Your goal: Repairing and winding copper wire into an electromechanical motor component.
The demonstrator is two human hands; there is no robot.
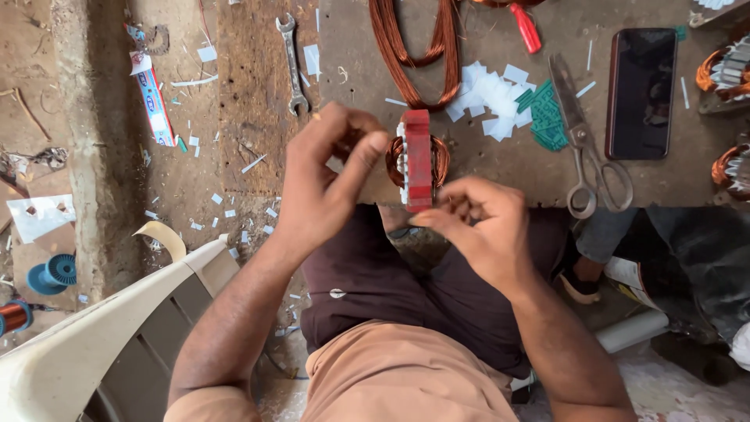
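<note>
Red stator (pixel 417 160) already wound with copper coils (pixel 395 160); left hand (pixel 324 184) fingertips pinching its rim, right hand (pixel 476 227) pinching lower edge; coil finishing apparently outstanding

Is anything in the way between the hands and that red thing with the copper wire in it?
Nothing visible. The left hand and the right hand are both already at the red motor core, one on each side, fingers touching it at the workbench edge.

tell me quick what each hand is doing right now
Left hand: closed, pinching the red motor stator at its copper winding.
Right hand: closed on the stator's lower edge.
</note>
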